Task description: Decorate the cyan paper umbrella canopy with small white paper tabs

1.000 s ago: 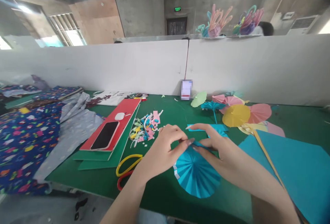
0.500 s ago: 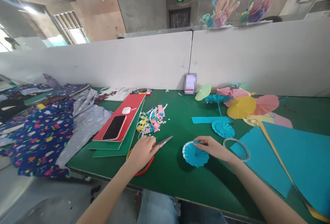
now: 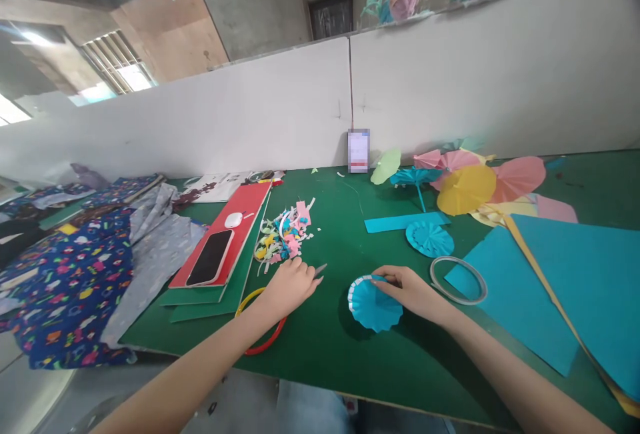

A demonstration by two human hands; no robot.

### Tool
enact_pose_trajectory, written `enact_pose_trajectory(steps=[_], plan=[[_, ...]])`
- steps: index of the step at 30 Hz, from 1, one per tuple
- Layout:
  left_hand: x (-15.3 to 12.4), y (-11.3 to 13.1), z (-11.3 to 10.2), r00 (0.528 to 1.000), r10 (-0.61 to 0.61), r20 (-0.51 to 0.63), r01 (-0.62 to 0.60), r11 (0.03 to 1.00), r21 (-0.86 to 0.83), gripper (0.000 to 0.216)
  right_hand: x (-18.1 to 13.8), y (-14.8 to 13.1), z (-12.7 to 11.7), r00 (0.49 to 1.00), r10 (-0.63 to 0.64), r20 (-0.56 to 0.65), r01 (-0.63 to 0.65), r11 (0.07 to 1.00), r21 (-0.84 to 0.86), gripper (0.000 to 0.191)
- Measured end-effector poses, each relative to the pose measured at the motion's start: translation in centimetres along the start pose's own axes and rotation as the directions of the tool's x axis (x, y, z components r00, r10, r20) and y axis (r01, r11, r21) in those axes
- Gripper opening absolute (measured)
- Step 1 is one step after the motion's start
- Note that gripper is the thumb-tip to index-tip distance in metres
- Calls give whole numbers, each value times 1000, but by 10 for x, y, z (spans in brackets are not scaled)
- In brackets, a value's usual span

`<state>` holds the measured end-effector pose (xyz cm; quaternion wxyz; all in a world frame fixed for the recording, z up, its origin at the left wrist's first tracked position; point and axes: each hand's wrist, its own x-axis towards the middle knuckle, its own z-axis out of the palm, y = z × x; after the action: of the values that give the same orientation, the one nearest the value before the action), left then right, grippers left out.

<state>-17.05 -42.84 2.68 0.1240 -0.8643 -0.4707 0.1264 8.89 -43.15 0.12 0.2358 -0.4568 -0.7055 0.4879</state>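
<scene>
My left hand (image 3: 293, 287) is closed around the middle of a pair of scissors (image 3: 275, 341). Their red and yellow handle loops stick out below the hand, and only the blade tip shows past the fingers. Between thumb and fingers, my right hand (image 3: 407, 293) pinches the edge of a blue pleated paper disc (image 3: 377, 307). White tabs line the disc's upper left rim. Behind the right hand lies a second blue pleated disc (image 3: 430, 239), with a blue paper strip (image 3: 400, 222) beyond it. A grey-white ring, seemingly a roll of tape (image 3: 484, 287), rests by the right wrist.
Paper scraps (image 3: 287, 231) are heaped left of centre. A phone (image 3: 213, 257) and a white case (image 3: 233, 220) lie on red and green boards (image 3: 253, 197). Blue sheets (image 3: 595, 281) cover the right side; paper umbrellas (image 3: 467, 189) stand behind. Patterned cloth (image 3: 80, 274) hangs at left.
The view has tilted and shifted slightly. My left hand has turned over the scissors, so less of the blade shows. The right hand keeps its pinch on the blue disc, now tipped a little.
</scene>
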Motion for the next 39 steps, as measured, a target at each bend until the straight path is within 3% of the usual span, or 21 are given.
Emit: enact_pose_trajectory(steps=[10,18,22,26,28,32,39], plan=[[-4,-1,3,997,70,29,-69,997,-47,23,-2,-2,-1,1000,-5,-8,5,1000,-19,23],[-2,0,9,1000,30,8,-25,930,-367,24,-1,0,-1,1000,-20,-3,20,999,-40,23],[-3,3,-18,998,-54,-29,23,768,-641,21,-1,0,-2,999,-45,-11,45,998,-39,22],[-4,12,-60,984,-172,-41,47,476,-878,42,-5,-3,2,996,-86,-27,86,996,-30,24],[0,21,-72,984,-174,-31,27,321,-947,39,-8,-6,6,993,-109,-49,108,994,-34,24],[18,45,-75,988,-154,-10,4,91,-996,32,-11,-10,11,976,-168,-138,158,984,-77,26],[58,68,-60,998,-70,-10,-16,-93,-996,32,-13,-17,-12,877,-233,-420,181,970,-162,21]])
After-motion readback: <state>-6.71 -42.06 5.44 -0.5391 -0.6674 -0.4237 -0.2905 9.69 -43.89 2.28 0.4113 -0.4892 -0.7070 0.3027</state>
